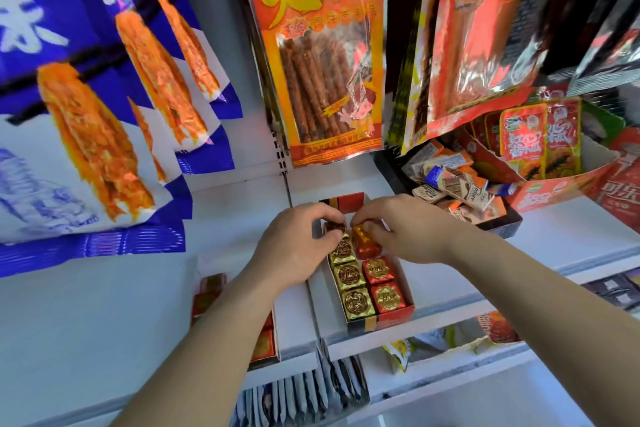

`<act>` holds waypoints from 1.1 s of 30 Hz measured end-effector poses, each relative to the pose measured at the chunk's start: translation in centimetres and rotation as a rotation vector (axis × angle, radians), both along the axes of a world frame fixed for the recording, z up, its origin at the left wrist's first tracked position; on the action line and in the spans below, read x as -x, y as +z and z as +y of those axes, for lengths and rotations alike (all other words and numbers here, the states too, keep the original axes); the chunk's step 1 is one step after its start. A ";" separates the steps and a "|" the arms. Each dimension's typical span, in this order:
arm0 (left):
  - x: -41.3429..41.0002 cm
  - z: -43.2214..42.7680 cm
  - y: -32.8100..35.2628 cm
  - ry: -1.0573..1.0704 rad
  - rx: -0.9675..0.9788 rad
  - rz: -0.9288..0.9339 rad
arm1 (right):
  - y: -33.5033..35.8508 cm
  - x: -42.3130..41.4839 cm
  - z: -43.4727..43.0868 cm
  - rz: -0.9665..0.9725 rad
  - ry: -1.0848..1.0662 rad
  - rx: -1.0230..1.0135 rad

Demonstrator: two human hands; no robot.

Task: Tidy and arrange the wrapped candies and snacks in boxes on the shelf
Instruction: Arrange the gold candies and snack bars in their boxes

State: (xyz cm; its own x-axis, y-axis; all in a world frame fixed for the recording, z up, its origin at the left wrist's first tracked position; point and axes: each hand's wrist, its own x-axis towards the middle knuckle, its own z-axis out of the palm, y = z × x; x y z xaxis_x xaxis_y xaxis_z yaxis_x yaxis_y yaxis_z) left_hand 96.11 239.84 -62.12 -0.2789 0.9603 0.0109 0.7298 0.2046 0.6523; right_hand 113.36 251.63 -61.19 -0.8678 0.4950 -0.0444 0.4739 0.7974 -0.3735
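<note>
Foil-wrapped gold and red square candies [349, 276] are sitting in a narrow cardboard box [381, 321] on the white shelf [568, 232], its length running 5 to 11 o'clock. I'm seeing the left hand [298, 246], palm down, pinching a gold candy [334, 227], and the right hand [408, 232] pinching a tilted red candy [365, 241].

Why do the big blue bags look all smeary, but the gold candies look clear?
Head view: the blue bags at the left edge are smeared by blur; the gold candies near the middle look sharp; the hanging red bag shows glare.

Orange hanging snack packet [322, 55]: large yellow characters, the first reads "大", remainder blurred. Red printed box at right edge [620, 191]: white "可乐". Other print illegible.
</note>
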 end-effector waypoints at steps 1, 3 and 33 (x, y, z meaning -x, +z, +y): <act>-0.1 -0.1 -0.1 0.000 -0.001 -0.006 | 0.1 0.0 -0.2 -0.030 0.004 -0.003; -0.5 -0.3 -0.2 -0.006 -0.006 0.011 | 0.3 0.0 -0.4 -0.060 -0.004 0.027; 3.2 -17.4 1.7 0.409 0.100 0.080 | -2.1 4.6 -11.3 0.181 -0.398 0.297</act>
State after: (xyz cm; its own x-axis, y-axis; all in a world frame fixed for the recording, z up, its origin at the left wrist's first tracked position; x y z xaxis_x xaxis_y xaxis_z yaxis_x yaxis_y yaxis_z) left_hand 92.87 222.48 -60.44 -0.6389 0.7682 -0.0397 0.6232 0.5472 0.5588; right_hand 108.75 240.35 -63.33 -0.6224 0.7763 -0.0999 0.6254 0.4164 -0.6599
